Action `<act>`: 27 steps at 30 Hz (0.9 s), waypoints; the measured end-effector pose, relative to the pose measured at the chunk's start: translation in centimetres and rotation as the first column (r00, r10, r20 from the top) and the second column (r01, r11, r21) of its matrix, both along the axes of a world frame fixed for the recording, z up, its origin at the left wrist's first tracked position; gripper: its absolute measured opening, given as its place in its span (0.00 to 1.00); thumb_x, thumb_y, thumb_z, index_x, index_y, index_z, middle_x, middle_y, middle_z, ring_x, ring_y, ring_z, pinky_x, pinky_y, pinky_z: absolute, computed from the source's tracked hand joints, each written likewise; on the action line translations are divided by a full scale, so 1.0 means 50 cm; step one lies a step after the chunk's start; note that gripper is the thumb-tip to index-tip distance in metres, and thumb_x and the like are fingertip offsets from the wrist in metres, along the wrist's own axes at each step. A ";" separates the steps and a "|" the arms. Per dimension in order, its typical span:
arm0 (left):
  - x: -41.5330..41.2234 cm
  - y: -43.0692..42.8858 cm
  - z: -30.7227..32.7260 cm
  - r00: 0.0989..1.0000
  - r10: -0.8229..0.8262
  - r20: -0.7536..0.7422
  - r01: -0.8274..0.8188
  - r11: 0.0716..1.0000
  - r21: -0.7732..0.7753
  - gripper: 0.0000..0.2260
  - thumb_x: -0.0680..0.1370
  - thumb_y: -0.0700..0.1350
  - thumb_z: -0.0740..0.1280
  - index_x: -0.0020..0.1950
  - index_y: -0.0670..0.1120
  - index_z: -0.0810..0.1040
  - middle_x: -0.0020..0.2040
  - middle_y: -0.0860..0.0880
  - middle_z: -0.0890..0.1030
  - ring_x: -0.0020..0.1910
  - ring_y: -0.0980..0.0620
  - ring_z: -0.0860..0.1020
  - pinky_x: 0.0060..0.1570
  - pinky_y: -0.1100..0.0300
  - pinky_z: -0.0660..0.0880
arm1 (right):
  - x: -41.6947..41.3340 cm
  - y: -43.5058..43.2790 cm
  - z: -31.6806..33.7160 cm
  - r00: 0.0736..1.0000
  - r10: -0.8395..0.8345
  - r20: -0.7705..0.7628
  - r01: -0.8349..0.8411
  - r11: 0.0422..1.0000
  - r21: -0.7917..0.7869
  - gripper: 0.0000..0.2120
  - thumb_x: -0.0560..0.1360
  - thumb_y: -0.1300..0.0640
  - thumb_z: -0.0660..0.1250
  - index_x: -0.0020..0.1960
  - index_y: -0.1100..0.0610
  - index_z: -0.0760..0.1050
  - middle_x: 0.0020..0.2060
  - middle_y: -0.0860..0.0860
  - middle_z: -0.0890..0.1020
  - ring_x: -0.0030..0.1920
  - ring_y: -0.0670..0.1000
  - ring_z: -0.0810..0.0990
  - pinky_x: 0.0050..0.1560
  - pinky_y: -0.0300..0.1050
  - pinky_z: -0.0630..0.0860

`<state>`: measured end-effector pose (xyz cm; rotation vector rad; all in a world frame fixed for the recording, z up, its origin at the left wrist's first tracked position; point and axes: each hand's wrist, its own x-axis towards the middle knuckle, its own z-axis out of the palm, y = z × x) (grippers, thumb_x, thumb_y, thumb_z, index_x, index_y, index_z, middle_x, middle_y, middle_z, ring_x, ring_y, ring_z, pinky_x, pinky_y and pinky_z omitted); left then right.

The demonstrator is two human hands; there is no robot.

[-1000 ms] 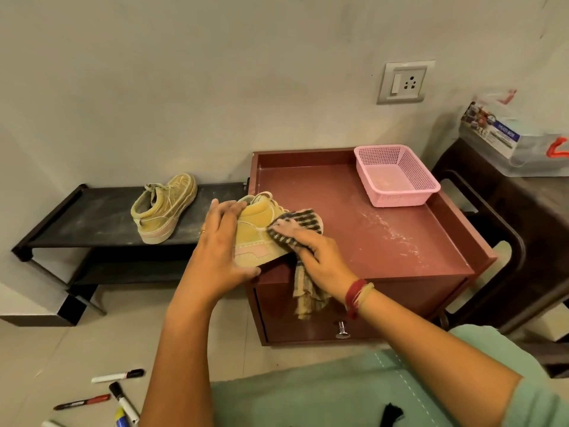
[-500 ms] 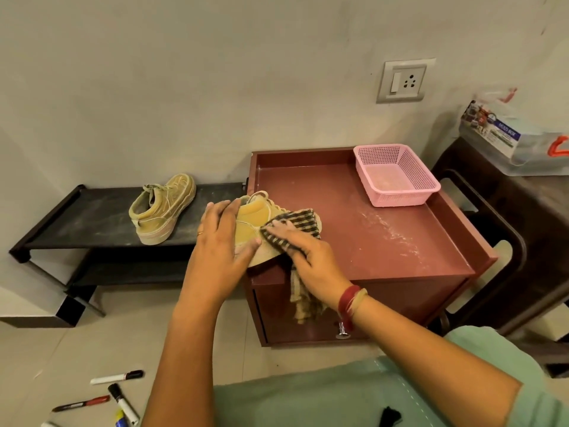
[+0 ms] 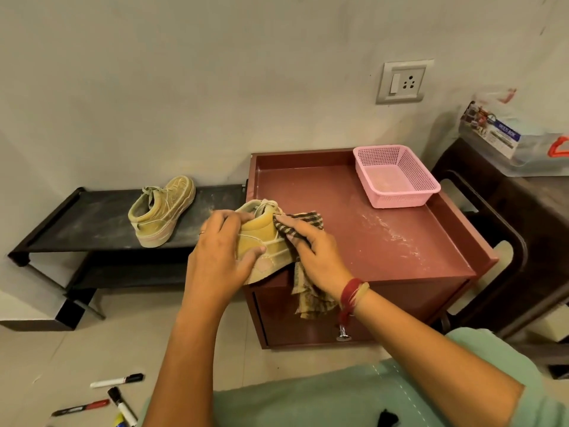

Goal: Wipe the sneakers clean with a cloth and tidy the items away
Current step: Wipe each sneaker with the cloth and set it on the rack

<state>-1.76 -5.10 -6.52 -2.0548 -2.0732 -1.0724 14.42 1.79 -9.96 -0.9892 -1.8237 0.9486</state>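
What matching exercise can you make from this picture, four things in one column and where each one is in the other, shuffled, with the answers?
Things
1. pink basket
2. second sneaker
3. checked cloth
4. markers

Places
A. on the floor
B. on the black rack
C. far right corner of the red cabinet top
D. under the right hand, against the held sneaker

Pairs: 1-C, 2-B, 3-D, 4-A
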 end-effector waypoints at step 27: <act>0.008 0.011 -0.011 0.999 -0.036 0.005 0.037 0.998 -0.041 0.12 0.70 0.42 0.74 0.52 0.48 0.78 0.52 0.52 0.74 0.63 0.51 0.69 0.49 0.58 0.67 | 0.007 -0.008 0.001 0.997 -0.054 -0.048 0.054 0.999 -0.010 0.18 0.76 0.69 0.59 0.63 0.55 0.76 0.58 0.46 0.78 0.61 0.44 0.75 0.62 0.33 0.69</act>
